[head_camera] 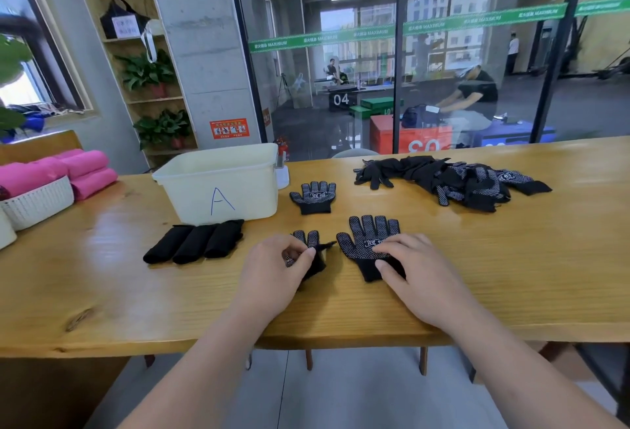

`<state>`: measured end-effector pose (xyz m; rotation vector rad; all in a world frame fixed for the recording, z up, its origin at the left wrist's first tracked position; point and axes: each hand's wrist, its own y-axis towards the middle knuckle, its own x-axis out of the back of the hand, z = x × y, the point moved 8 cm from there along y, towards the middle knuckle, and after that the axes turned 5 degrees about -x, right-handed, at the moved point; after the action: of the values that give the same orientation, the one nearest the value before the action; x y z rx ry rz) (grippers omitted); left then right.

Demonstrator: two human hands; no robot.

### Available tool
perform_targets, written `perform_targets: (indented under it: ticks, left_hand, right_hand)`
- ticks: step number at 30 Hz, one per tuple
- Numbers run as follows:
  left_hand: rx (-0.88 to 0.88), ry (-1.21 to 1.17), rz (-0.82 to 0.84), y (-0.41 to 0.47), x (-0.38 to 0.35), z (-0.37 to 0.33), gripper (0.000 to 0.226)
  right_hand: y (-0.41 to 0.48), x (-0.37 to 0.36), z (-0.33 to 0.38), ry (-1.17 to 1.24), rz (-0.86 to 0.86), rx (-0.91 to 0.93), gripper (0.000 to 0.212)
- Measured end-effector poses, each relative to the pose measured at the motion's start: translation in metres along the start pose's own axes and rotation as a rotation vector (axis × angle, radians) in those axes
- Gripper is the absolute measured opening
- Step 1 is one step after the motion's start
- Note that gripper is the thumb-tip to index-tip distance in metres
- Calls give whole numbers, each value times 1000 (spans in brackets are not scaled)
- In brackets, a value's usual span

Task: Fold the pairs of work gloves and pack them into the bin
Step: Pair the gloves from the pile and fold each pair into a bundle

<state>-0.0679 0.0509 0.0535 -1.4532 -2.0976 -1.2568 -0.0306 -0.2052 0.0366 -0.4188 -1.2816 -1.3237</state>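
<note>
a long wooden bench (511, 258) spans the frame, carrying everything in the scene. left of centre on it stands a cream plastic bin (218, 186) marked with a blue letter a; its inside is not visible. at upper right of the bench lies a loose pile of black dotted work gloves (456, 180). just below the bin, three folded black glove bundles (194, 244) lie side by side. a single flat glove (313, 197) rests to the right of the bin, dotted palm up. at centre, a larger-looking flat glove (370, 246) lies under the right hand (419, 272), whose fingers are spread flat, pressing its cuff and palm. beside it, the left hand (272, 268) pinches a crumpled glove (312, 254) between thumb and fingers, its fingertips poking out above the knuckles.
</note>
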Motion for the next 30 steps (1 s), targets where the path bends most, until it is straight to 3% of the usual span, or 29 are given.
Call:
perform_targets:
  ticks: [5, 12, 15, 20, 22, 30]
  left_hand:
    - [105, -240, -8, 8, -25, -28, 15]
    - [127, -386, 132, 17, -77, -52, 13]
    - [100, -382, 121, 16, -74, -47, 14]
    - [-144, -2, 61, 20, -44, -32, 8]
    - [-230, 128, 59, 21, -36, -23, 18]
    - [-261, 320, 126, 17, -43, -12, 54]
  right_hand:
    - [2, 2, -4, 229, 25, 12, 28]
    - [2, 0, -11, 385, 111, -13, 53]
    - [6, -5, -15, 343, 108, -7, 24]
    - [7, -1, -31, 618, 58, -173, 16]
    - [7, -1, -34, 653, 54, -203, 17]
    - [16, 12, -28, 659, 21, -216, 16]
